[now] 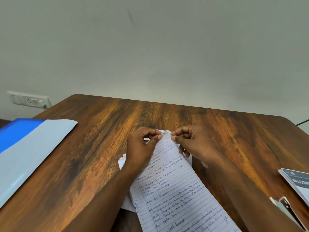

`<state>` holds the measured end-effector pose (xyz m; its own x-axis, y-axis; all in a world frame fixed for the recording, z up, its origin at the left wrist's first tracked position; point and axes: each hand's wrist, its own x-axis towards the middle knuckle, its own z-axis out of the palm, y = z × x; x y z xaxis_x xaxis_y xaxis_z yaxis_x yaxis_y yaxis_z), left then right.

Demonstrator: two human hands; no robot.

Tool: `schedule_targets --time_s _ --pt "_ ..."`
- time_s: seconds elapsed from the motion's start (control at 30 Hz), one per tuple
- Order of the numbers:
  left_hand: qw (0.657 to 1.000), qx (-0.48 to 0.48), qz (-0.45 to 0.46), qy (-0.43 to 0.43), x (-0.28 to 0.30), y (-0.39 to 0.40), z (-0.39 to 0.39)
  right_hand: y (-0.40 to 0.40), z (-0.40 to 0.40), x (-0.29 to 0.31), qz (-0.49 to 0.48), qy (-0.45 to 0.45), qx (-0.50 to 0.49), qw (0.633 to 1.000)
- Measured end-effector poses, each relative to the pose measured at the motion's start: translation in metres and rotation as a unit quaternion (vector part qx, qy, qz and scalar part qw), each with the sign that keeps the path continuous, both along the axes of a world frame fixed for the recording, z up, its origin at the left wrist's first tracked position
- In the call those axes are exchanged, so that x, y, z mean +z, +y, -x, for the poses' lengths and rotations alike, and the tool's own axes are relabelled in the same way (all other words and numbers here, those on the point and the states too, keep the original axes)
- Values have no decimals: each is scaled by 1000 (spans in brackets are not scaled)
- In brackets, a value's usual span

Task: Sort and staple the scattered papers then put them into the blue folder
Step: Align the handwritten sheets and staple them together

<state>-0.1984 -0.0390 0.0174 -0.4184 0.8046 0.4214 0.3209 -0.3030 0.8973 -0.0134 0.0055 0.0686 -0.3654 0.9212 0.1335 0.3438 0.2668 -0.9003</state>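
Note:
A stack of lined, handwritten papers (pixel 173 190) lies on the wooden table (pixel 103 131) in front of me, running from the near edge up to the middle. My left hand (pixel 142 146) pinches the far top edge of the stack beside a circled page number. My right hand (pixel 192 143) pinches the same top edge from the right, fingers curled over the corner. More white sheets stick out under the stack on the left. The blue folder (pixel 30 148) lies at the table's left side, its pale inner flap facing up. No stapler is in view.
A printed grey booklet (pixel 297 183) rests at the right edge of the table, with a small black and white object (pixel 284 203) just below it. A wall socket (pixel 30 100) sits on the wall at the back left. The table ends close to the wall.

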Motion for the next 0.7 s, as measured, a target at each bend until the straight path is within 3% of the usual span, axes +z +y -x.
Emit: schedule_targets --time_s 0.5,0.7 --pt "1000 5 0 22 -3 2 0 0 3 -2 -2 -21 -19 1000" --pt "996 -29 17 83 -3 1 6 0 0 0 -1 -10 -19 1000"
